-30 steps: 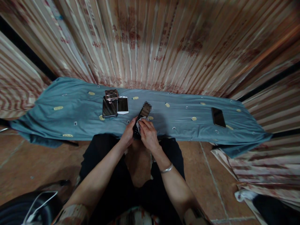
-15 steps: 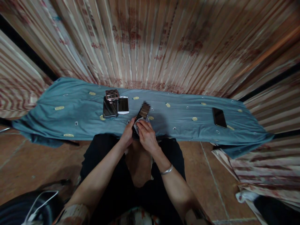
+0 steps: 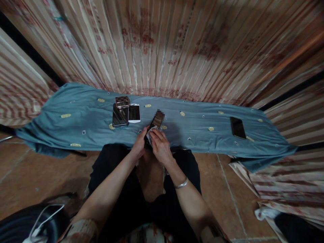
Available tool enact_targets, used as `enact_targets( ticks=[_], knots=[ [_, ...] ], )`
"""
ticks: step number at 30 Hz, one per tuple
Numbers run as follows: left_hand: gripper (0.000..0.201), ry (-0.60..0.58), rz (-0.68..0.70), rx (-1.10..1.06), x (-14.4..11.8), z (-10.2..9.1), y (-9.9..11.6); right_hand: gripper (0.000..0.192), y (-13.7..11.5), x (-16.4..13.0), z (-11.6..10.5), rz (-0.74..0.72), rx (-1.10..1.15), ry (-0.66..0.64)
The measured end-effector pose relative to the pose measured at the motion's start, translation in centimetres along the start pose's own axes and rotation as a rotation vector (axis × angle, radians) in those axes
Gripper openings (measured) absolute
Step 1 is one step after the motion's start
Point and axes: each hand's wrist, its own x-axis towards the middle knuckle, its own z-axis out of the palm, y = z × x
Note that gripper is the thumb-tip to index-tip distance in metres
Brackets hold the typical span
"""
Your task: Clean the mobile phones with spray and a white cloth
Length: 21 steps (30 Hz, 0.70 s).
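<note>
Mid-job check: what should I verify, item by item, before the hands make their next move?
1. Left hand holding the dark device: ok, gripped along its near left side.
2. Right hand holding the pale cloth against the device: ok.
3. White-edged phone clear of both hands: ok, lying on the blue cover.
4. Lone dark phone out of the way: ok, far to the right.
5. Device surface under the cloth free of marks: cannot tell, cloth and fingers hide it.
</note>
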Motion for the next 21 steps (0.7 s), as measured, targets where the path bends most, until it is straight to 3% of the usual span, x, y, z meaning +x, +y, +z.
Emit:
enact_targets(
  ticks=[5, 12, 21],
  knots=[
    [0.025, 0.043, 0.002, 0.007, 0.0, 0.1, 0.4, 0.041, -0.4, -0.1, 0.1, -0.035, 0.029, -0.015],
    [0.037, -0.029, 0.018, 0.034, 0.2, 0.1, -0.4, 0.041, 0.6, 0.2, 0.0, 0.015, 0.025, 0.024],
    [0.03, 0.016, 0.013, 0.019, -0.1, 0.2, 0.8, 0.038, -0.3, -0.3, 0.1, -0.081, 0.037, -0.005]
  ],
)
